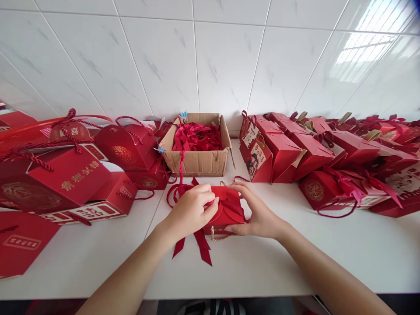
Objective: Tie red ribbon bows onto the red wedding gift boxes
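Note:
A small red gift box [229, 216] with rounded top flaps lies on the white table in front of me. Wrapped around the right end of the box, my right hand [257, 212] has its thumb at the front and its fingers at the back. My left hand [193, 208] is closed in a pinch over the box's left side, on a dark red ribbon. Two cut ends of the ribbon [202, 247] trail out below that hand, with more loops to its left. A twisted gold cord [218, 237] hangs at the front of the box. The pinching fingertips are partly hidden.
Behind the box, a cardboard box [197, 162] holds a heap of red ribbons [200, 136]. Red gift boxes with rope handles [78, 179] crowd the left. Rows of red boxes [285, 148] stand right, one with a pink bow [357, 183]. White tiles [226, 65] line the wall.

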`<state>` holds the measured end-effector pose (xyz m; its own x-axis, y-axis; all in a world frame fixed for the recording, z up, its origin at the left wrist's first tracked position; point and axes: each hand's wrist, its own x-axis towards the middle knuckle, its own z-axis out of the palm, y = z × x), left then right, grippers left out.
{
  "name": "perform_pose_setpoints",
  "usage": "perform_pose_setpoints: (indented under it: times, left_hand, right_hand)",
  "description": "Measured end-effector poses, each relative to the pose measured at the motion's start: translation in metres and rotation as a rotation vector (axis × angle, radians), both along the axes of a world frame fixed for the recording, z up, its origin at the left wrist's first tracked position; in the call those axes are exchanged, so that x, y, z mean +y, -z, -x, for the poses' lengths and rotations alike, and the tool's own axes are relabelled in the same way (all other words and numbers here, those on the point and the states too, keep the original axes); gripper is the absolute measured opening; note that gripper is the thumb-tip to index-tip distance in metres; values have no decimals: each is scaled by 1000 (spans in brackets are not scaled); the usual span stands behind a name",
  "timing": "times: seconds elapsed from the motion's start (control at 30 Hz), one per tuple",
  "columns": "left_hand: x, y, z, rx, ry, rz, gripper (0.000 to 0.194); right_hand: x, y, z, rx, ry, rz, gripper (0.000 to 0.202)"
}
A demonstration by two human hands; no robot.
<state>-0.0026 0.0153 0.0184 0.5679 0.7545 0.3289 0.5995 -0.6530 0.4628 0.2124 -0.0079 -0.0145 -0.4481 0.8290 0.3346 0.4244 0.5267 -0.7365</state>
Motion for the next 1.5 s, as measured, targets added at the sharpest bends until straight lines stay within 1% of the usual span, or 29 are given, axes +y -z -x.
perform_pose_setpoints:
  times: [0.2, 0.5, 0.63, 0.73, 0.77, 0.8, 0.87, 0.9, 0.97, 1.03, 1.1, 1.33, 1.5]
  left_hand:
    - [0, 1, -1, -54, -22, -6, 37]
    - [1, 5, -1, -79, -64, -18, 34]
    - [2, 1, 0, -12, -49, -100, 35]
    - [3, -3, 2, -25, -14, -120, 31]
    - [3, -4, 2, -52, -2, -104, 28]
    - [3, -5, 1, -80, 8, -87, 27]
    - [3, -4, 0, -124, 27, -74, 27]
    - [3, -3, 0, -140, 32, -80, 27]
    - [4, 1, -2, -166, 36, -99, 27]
    - [4, 5, -3, -183, 38, -121, 26]
    - [4, 8, -4, -188, 36, -140, 27]
    - [5, 10, -4, -185, 21, -117, 26]
    - [4, 10, -4, -173, 17, -115, 27]
  right_hand:
    - [1, 2, 1, 10, 9, 5, 79]
    - [1, 1, 1, 21, 11, 8, 76]
    - [0, 2, -1, 16, 21, 4, 77]
    - [1, 2, -4, 13, 9, -22, 87]
    - [2, 1, -4, 17, 13, -32, 82]
    - [3, -1, -5, 26, 26, -41, 68]
    - [6, -7, -4, 43, 53, -63, 33]
    - [8, -11, -3, 41, 50, -78, 23]
    - [13, -16, 1, 15, -6, -108, 19]
    - [18, -20, 5, -19, -83, -118, 21]
    - [22, -21, 9, -25, -126, -102, 23]
    - [26, -16, 13, 49, -159, -54, 17]
    - [27, -14, 14, 46, -166, -58, 16]
